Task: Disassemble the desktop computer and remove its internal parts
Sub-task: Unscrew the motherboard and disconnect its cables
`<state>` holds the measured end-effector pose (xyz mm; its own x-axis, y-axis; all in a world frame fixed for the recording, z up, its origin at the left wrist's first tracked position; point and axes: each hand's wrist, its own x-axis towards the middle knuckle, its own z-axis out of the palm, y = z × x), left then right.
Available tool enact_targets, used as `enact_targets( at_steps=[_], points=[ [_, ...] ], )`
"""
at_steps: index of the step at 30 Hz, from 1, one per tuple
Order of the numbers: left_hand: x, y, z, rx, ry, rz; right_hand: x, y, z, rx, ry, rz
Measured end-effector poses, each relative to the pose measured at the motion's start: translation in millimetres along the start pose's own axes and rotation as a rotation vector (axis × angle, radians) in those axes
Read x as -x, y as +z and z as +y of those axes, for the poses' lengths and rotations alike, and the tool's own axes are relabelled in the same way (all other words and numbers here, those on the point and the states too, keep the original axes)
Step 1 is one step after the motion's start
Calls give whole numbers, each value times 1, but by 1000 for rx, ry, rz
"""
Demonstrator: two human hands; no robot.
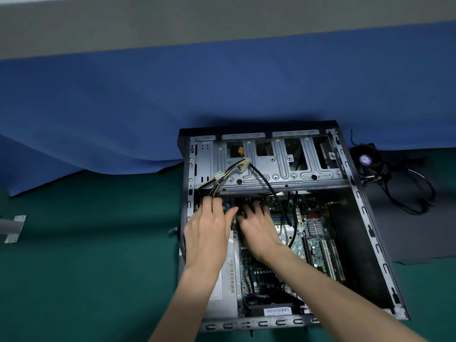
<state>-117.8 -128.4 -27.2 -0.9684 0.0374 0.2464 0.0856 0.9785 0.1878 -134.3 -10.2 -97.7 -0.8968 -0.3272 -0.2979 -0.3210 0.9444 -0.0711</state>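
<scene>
The fingertips of both hands are lost inside the open grey-metal desktop computer case [259,323], so what they grip cannot be told. The left hand [207,228] curls down at the case's 9 o'clock side, where a bundle of yellow and black wires with white plugs [229,174] runs under it. The right hand [256,223], just beside it, bends its fingers onto the far-left corner of the green motherboard [313,240].

The case lies on the green table top [86,267] at 5 o'clock in the view, open side up. Its long axis runs roughly 12 to 6, with the drive-bay end at 12.

A white barcode sticker [276,311] at the case's 6 o'clock end and a label on the silver power supply box [227,287] carry print too small to read. At 2 o'clock from the case, a black cooling fan [370,161] bears a round purple sticker, also illegible.
</scene>
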Motion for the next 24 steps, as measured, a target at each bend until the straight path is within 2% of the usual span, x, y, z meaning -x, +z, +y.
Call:
enact_targets(
  at_steps=[6, 13, 15, 18, 21, 24],
  points=[
    [3, 5, 2, 6, -47, 39, -2, 1, -4, 180, -71, 55],
    [4, 7, 4, 19, -49, 66, -6, 12, -2, 266, -186, 124],
    [4, 8, 4, 20, -40, 76, -2, 4, -3, 224, -201, 139],
    [4, 10, 2, 13, -12, 94, 13, -8, 1, -63, -189, 188],
    [5, 11, 2, -5, 49, 130, 34, -19, 12, -531, -77, 78],
    [6, 13, 10, -21, 101, 149, 57, -34, 27, -739, 28, 165]
  ],
)
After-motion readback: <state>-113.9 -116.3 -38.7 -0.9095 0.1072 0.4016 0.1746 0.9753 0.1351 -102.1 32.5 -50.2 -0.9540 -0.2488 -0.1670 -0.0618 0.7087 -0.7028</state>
